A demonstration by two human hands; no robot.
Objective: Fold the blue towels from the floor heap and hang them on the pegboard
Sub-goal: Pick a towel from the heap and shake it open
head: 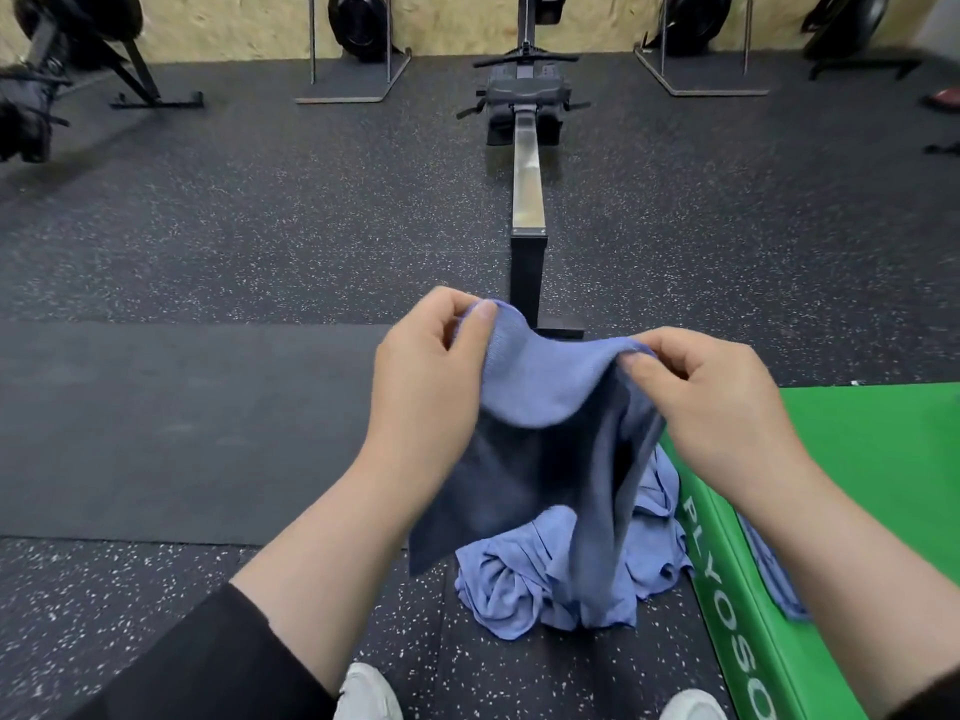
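A rowing machine (527, 163) stands on speckled rubber floor (260, 226), a green plyo box (857, 459) at right.

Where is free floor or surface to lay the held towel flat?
Free: the smooth dark mat left of the left hand, and the green box top beyond the right hand. Crowded: the heap between shoes and box, and the rower rail ahead.

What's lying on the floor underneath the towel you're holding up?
Under the held towel, pinched by the left hand and right hand, lies a heap of blue towels on the floor. The hanging cloth covers the heap's middle, so its count is unclear.
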